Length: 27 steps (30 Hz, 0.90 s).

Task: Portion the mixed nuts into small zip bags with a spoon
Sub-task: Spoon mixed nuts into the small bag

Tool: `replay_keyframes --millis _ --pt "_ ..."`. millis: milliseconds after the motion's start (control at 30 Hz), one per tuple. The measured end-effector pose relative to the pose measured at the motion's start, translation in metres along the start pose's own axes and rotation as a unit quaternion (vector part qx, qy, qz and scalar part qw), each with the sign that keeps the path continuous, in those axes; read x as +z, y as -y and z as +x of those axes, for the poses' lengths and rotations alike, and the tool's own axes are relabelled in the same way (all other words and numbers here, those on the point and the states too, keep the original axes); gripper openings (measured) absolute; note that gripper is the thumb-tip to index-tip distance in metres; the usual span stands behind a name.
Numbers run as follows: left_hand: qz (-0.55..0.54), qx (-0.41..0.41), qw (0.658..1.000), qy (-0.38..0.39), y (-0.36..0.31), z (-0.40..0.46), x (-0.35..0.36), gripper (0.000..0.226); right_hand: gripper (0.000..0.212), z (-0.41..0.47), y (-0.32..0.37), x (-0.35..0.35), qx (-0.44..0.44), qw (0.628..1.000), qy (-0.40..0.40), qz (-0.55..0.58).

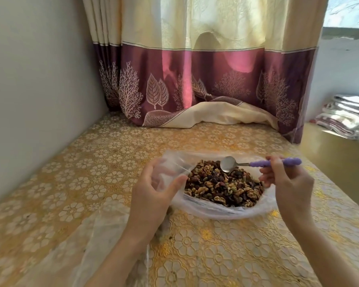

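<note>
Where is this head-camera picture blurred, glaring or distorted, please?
Head view: the small zip bag in the left hand is motion-blurred; the window is overexposed; the wall bows from wide-angle distortion; the mixed nuts and spoon stay sharp.

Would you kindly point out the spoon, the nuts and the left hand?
spoon (227, 164), head view, on its metal bowl.
nuts (222, 186), head view, middle of the pile.
left hand (151, 190), head view, back of the hand.
</note>
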<state>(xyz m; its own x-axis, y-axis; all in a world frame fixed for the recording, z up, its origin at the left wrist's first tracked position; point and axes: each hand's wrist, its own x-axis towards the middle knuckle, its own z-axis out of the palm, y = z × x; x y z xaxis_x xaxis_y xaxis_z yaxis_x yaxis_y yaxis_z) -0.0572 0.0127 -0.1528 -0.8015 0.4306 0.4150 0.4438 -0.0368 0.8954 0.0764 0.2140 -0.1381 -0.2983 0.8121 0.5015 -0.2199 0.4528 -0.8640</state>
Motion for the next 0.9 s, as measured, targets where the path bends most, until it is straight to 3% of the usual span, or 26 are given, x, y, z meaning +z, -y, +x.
replay_keyframes --millis 167,333,500,667,900 --pt "0.002 0.015 1.000 -0.015 -0.001 0.002 -0.005 0.053 0.029 -0.003 -0.006 -0.004 -0.059 0.991 -0.014 -0.116" --pt "0.002 0.026 0.999 -0.025 0.000 0.002 -0.006 0.055 0.034 -0.007 -0.005 -0.003 -0.069 0.990 0.024 -0.124" --pt "0.017 0.028 0.999 -0.025 0.003 0.001 -0.005 0.069 0.028 -0.006 -0.012 0.000 -0.013 0.994 0.062 -0.085" --pt "0.020 0.021 0.999 -0.027 0.003 0.001 -0.003 0.068 0.030 -0.005 -0.014 0.004 0.043 0.994 0.101 -0.021" --pt "0.033 0.015 0.999 -0.006 -0.001 0.000 -0.002 0.062 0.039 -0.002 -0.017 0.002 0.131 0.987 0.080 0.041"
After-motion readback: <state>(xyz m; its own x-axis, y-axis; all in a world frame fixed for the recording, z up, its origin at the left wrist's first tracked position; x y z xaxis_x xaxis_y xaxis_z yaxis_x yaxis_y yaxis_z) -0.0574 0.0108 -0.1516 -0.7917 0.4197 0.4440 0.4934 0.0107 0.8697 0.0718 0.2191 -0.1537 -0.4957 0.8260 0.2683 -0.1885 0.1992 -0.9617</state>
